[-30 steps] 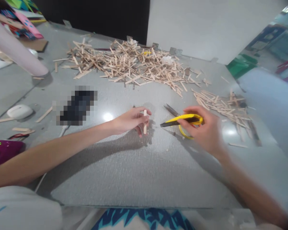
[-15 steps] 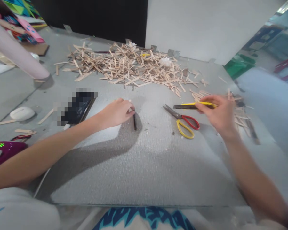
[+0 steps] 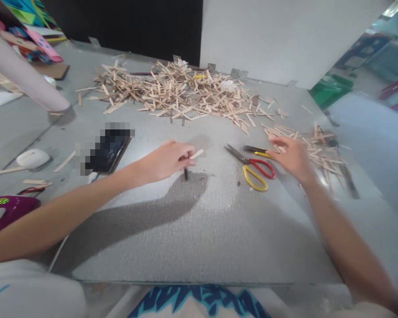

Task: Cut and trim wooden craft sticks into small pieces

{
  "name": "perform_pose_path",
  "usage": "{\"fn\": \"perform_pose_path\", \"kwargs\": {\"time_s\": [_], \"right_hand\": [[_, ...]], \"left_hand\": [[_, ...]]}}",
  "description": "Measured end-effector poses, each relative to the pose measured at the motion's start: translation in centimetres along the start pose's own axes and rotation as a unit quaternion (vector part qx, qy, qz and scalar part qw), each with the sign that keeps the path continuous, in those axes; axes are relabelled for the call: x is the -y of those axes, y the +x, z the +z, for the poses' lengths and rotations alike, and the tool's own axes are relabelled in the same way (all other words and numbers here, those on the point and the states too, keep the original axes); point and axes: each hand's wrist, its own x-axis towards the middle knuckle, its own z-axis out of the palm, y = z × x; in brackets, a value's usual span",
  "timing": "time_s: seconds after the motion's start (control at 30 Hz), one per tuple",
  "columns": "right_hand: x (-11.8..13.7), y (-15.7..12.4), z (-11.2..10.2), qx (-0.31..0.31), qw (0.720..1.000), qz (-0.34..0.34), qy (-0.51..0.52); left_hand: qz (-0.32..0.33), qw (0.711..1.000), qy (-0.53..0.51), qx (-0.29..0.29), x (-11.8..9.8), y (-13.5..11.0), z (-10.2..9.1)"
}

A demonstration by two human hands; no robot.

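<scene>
My left hand, fingers closed, pinches a short piece of wooden stick above the table. Just below its fingers a thin black rod shows in part, its upper portion hidden by the hand. My right hand is at the yellow-and-black utility knife, thumb and fingers at its handle end, which they partly cover. The knife is low over the table, pointing left. Right beside it, nearer to me, lie scissors with one red and one yellow handle, blades pointing up and left.
Across the back of the grey table spreads a big heap of wooden sticks; a smaller heap lies right. On the left are a phone with a cable, a white mouse-like case, a purple device and a pale cylinder.
My right hand has moved left and lowered the utility knife behind the scissors. My left hand has shifted slightly right and turned, bringing the wooden piece into clearer view.
</scene>
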Motion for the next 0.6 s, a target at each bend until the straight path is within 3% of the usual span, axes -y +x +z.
{"fn": "perform_pose_path", "kwargs": {"time_s": [0.13,0.23,0.33,0.47,0.6], "right_hand": [[0.1,-0.3,1.5,0.031,0.999,-0.013,-0.027],[-0.5,-0.3,2.6,0.039,0.998,-0.006,-0.040],[-1.2,-0.1,3.0,0.037,0.999,-0.006,-0.030],[-1.6,0.0,3.0,0.034,0.999,-0.007,-0.017],[-1.5,0.0,2.9,0.029,1.000,0.007,-0.008]], "left_hand": [[0.119,0.992,0.038,0.022,-2.1,-2.0,2.1],[0.189,0.977,0.059,0.075,-3.3,-3.8,3.8],[0.200,0.974,0.052,0.098,-4.0,-5.0,5.4],[0.204,0.969,0.117,0.082,-4.6,-5.2,7.5],[0.198,0.957,0.193,0.092,-4.6,-4.6,8.0]]}}
